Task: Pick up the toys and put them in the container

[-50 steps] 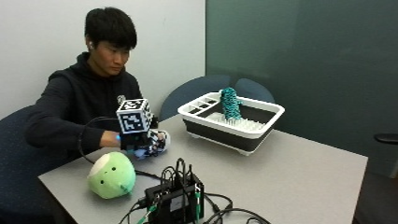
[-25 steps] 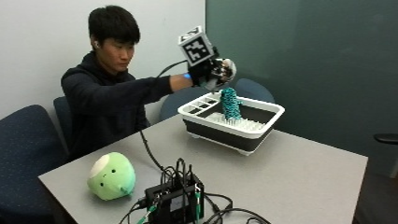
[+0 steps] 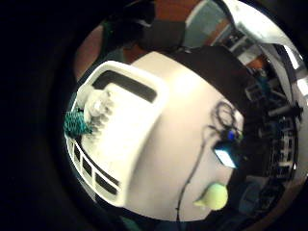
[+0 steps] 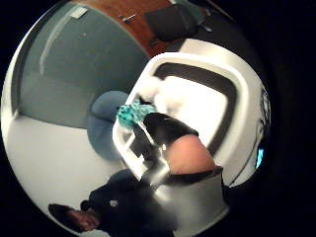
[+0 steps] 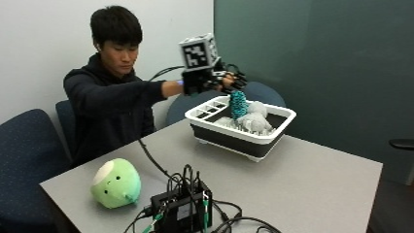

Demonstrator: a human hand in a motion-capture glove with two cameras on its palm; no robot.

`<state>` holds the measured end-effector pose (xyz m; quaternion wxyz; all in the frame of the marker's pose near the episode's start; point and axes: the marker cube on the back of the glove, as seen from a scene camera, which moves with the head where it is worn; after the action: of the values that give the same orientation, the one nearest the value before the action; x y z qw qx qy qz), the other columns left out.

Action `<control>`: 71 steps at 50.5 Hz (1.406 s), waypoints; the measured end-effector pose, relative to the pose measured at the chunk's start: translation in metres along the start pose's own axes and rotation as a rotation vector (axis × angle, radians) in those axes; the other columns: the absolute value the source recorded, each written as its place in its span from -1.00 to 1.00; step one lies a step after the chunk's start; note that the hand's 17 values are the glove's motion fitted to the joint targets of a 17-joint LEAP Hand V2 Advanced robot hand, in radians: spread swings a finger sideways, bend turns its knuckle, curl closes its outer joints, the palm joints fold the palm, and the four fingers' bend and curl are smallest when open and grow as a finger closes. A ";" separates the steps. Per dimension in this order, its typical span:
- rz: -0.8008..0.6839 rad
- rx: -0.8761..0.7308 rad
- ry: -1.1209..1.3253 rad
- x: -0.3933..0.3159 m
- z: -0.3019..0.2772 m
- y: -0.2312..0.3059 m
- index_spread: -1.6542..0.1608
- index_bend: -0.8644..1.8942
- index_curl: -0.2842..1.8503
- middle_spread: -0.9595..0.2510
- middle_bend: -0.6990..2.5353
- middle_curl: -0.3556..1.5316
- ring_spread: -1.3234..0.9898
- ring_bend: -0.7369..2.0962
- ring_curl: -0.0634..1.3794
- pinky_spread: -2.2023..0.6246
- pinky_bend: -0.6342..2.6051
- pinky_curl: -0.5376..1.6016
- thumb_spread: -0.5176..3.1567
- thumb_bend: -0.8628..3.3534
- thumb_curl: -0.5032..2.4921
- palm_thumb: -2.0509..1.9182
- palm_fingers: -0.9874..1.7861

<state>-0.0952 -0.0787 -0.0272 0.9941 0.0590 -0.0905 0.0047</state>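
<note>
We see a white-and-black plastic container (image 5: pixel 240 131), a teal knobbly toy (image 5: pixel 238 104), a grey plush toy (image 5: pixel 253 121), a green round plush toy (image 5: pixel 115 183), and a grey bench (image 5: pixel 310 184).

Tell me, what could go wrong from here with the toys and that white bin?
The gloved right hand hovers above the container, close to the upright teal toy; coming away, it might knock that toy over. The green plush lies near the table's corner beside a black box with cables, so reaching for it could snag the cables or nudge it off.
</note>
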 end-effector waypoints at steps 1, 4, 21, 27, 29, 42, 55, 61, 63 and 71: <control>-0.010 -0.005 0.022 0.004 -0.003 0.014 0.52 -0.19 -0.54 0.43 -0.37 -0.15 0.00 -0.11 -0.58 0.51 -0.14 -0.15 -0.05 -0.61 -0.43 0.02 -0.41; 0.017 -0.004 0.109 0.019 -0.007 0.056 0.52 -0.20 -0.53 0.44 -0.39 -0.16 0.01 -0.14 -0.60 0.52 -0.16 -0.16 -0.04 -0.61 -0.44 0.02 -0.38; 0.579 -0.122 0.267 0.196 -0.008 0.204 0.50 -0.25 -0.47 0.48 -0.46 -0.20 0.10 -0.29 -0.65 0.57 -0.20 -0.18 -0.02 -0.61 -0.47 0.02 -0.39; 0.763 -0.197 0.296 0.226 0.038 0.243 0.50 -0.26 -0.46 0.54 -0.51 -0.26 0.13 -0.37 -0.67 0.58 -0.17 -0.17 -0.05 -0.61 -0.48 0.01 -0.46; 0.821 -0.231 0.271 0.232 0.052 0.252 0.50 -0.26 -0.46 0.56 -0.53 -0.28 0.15 -0.37 -0.67 0.59 -0.16 -0.16 -0.06 -0.61 -0.48 0.01 -0.47; 0.808 -0.153 0.123 0.263 0.092 0.272 0.49 -0.32 -0.53 0.61 -0.51 -0.41 0.16 0.01 -0.51 0.57 0.06 -0.10 -0.04 -0.54 -0.44 0.15 -0.13; 0.608 0.031 0.205 0.236 0.087 0.235 0.49 -0.22 -0.56 0.38 -0.16 -0.20 -0.10 0.37 -0.24 0.35 0.09 -0.08 -0.17 -0.46 -0.30 0.38 0.48; 0.483 0.083 0.048 0.191 0.065 0.191 0.45 -0.12 -0.51 0.28 -0.03 -0.08 -0.13 0.45 -0.13 0.32 0.09 -0.03 -0.27 -0.45 -0.24 0.40 0.53; 0.446 0.088 0.001 0.175 0.057 0.177 0.43 -0.08 -0.48 0.25 0.00 -0.05 -0.14 0.46 -0.11 0.31 0.10 -0.02 -0.31 -0.45 -0.22 0.40 0.51; 0.298 0.120 -0.082 0.103 0.017 0.122 0.40 0.03 -0.41 0.17 0.07 0.07 -0.16 0.50 -0.04 0.29 0.11 0.01 -0.42 -0.46 -0.17 0.40 0.45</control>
<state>0.0005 0.0406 0.0225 0.9726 0.1045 -0.1383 0.1550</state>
